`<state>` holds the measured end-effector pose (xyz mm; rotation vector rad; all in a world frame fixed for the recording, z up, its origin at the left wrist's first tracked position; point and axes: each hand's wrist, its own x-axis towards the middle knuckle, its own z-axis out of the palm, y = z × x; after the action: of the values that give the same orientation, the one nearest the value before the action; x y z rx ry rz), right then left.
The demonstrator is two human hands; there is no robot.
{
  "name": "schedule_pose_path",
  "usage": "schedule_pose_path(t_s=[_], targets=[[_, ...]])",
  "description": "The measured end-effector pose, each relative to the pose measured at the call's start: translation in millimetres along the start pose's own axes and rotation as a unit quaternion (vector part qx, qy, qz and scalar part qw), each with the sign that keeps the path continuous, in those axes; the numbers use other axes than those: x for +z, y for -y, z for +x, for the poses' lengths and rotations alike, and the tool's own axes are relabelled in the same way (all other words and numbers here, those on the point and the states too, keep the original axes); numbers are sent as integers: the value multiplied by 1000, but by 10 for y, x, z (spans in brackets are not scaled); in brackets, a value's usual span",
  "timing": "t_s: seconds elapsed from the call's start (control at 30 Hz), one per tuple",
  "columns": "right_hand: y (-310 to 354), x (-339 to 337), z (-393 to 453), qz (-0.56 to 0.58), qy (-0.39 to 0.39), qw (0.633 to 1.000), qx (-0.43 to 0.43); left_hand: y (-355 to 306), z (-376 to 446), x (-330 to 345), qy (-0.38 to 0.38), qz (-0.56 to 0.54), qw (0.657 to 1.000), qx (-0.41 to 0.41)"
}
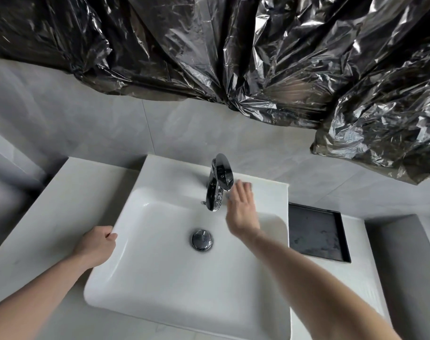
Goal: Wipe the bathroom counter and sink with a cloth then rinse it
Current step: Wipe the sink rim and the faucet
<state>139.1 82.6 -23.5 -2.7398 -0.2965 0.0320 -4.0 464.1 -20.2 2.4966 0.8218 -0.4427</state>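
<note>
Head view: just right of the faucet [218, 182], a grey cloth [246, 185] is pressed onto the sink [160, 278] ledge under the flat-fingered right hand [242, 212]; the sink's left rim is gripped by the left hand [97, 244].

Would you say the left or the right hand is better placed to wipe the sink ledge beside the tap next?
Right, probably. The right hand lies flat on the sink ledge beside the tap; the left hand grips the sink's left rim, farther off.
</note>
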Motion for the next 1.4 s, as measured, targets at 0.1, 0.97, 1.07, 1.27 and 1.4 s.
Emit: schedule_pose_path(t_s=[0.1,0.97,1.07,1.27,1.4], targets=[[211,85,-58,-8,8,998,-58,-42,-42,-36,3,4,1000,8],[-53,45,192,-2,1,997,-74,-76,-80,-43,10,-3,1000,-1],[57,-10,124,6,4,994,-105,-122,-114,-68,8,-11,1000,0],[15,-191,-549,44,56,977,-202,-135,-176,-112,23,-35,999,11],[669,-40,-990,135,73,974,-166,-160,-245,-179,32,-41,998,27]])
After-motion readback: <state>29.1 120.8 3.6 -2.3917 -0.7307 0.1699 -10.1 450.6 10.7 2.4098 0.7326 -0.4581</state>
